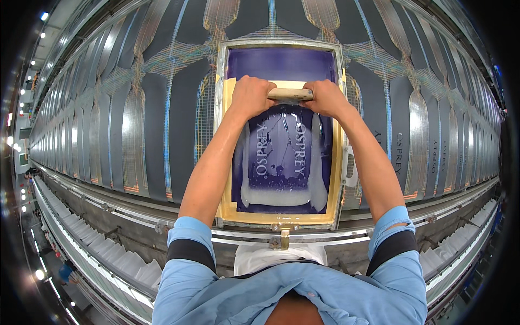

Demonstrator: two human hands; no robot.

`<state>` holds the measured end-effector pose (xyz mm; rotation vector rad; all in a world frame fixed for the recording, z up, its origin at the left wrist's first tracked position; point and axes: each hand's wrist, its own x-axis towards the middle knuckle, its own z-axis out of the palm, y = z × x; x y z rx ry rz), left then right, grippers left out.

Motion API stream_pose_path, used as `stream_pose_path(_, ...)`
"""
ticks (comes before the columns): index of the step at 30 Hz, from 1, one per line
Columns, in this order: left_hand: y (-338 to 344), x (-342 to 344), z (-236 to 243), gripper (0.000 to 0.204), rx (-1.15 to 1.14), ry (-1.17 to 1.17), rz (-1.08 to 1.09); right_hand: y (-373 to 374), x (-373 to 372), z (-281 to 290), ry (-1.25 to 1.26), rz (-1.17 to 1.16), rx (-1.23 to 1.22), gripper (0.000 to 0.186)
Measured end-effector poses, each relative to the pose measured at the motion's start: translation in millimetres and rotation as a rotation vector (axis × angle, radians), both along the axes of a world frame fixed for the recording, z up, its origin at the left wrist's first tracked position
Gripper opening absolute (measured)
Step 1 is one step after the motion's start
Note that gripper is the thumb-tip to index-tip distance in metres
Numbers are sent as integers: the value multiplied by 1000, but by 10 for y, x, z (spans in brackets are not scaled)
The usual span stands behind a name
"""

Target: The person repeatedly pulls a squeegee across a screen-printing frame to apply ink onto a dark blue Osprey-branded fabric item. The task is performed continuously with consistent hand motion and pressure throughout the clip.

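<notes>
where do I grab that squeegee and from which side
Likely both ends of the squeegee's wooden handle, from the body side: it lies crosswise over the printing screen, and the left hand and right hand grip its opposite ends.

On the purple mesh of the framed printing screen (pixel 279 62), a pale left word (pixel 261 150) in capitals runs upward and a pale right word (pixel 300 149) (the same one) runs downward. Dark capitals (pixel 400 153) repeat it on the grey panels (pixel 401 105) to the screen's right; farther along, smaller lettering (pixel 434 154) seems alike, though too squeezed to be sure.
</notes>
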<state>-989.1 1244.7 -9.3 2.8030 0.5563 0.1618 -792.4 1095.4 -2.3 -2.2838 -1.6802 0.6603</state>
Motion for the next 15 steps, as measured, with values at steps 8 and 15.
stream_pose_path(8, -1408, -1157, -120, 21, -114, -1, -26, -1408, -1056, -52, 0, 110, 123, 28)
stream_pose_path(15, -2205, -1808, 10, 46, -14, -83, 11, -2015, -1441, 323, 238, -50, 91, 53)
